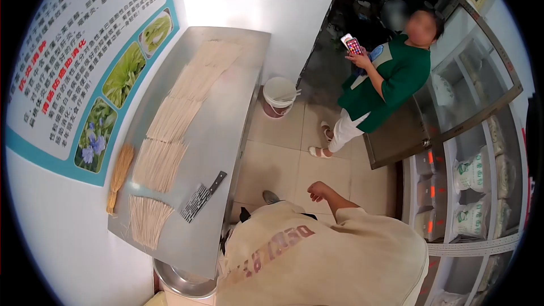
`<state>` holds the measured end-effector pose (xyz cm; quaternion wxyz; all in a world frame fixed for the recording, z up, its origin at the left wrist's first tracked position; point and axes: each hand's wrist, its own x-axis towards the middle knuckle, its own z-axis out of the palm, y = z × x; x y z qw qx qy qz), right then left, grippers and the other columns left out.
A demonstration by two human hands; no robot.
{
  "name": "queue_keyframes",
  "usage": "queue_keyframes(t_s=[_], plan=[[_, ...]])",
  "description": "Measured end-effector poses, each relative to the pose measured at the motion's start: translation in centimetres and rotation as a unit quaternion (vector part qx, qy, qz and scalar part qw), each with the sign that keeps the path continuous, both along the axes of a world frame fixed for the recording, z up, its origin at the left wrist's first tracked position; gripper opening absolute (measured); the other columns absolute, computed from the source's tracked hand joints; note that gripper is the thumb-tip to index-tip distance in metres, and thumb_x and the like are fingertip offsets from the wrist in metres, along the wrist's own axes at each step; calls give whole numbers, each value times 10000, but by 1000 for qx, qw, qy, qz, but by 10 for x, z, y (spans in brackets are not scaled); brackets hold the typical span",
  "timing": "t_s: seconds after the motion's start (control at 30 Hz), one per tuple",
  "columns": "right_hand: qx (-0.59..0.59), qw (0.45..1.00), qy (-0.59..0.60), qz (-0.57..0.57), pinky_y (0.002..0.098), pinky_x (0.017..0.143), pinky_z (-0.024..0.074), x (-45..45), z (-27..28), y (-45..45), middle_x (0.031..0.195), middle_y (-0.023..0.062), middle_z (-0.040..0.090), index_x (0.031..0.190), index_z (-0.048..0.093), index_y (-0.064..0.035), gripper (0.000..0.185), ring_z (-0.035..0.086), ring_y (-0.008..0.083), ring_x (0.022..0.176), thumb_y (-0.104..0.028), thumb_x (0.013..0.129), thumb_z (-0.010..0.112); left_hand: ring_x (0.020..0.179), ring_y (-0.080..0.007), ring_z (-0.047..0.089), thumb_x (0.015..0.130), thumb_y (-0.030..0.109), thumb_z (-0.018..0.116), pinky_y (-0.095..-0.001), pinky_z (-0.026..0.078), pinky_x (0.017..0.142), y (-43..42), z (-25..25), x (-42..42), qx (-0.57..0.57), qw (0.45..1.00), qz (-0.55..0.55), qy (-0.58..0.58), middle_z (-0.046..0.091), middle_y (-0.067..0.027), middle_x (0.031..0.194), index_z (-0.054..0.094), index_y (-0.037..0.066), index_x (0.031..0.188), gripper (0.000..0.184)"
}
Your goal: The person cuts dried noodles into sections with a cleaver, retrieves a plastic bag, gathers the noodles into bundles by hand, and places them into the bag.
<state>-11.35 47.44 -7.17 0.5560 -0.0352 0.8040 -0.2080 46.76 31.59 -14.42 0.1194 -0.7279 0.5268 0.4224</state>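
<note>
My right hand (318,191) hangs in front of my beige shirt (323,255), over the tiled floor. Its fingers are loosely curled, and nothing shows in them. My left hand is out of sight. Left of my body, a cleaver (198,202) with a speckled blade and dark handle lies on the steel table (226,119). Long pale noodle strands (174,107) stretch along the tabletop in sections. A shorter bundle of noodles (149,221) lies at the near end, apart from the others.
A straw whisk (120,177) rests along the wall side of the table. Beyond the table stands a bucket (279,92). A person in green (396,73) holds a phone (354,46) by the doorway. Shelves with bags (471,218) line the right. A metal basin (184,286) sits below the table.
</note>
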Motion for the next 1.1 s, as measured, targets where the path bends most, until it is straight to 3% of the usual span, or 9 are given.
queue_keyframes(t_s=[0.23,0.53,0.9,1.1], plan=[[-65,998,-1,15,413,534,578,-55,0,-26,870,125,708,1101,660,-24,270,712,239,668,-229,941,588,1074,-360,598,790,255,701,-457,496,915,-7,14,-71,0,999,-41,-1,638,-224,1137,556,7,1254,545],[22,999,-29,21,405,553,582,-105,-47,37,852,109,702,1071,686,-69,222,711,237,671,-212,928,594,1041,-344,607,799,249,691,-451,501,885,-14,21,-124,5,997,-77,-13,646,-208,1111,572,19,1216,490],[60,996,-15,-71,398,541,569,-87,-31,70,822,98,691,986,668,-37,193,701,227,651,-207,940,589,1002,-324,618,811,241,680,-443,509,849,-29,21,-112,24,994,-105,-16,656,-189,1078,591,33,1169,424],[14,998,-22,-53,383,565,567,-46,-4,75,793,82,682,925,683,-46,168,691,207,658,-208,928,639,980,-314,624,817,237,674,-439,513,830,-39,15,-92,26,995,-96,-10,662,-179,1060,602,41,1144,388]])
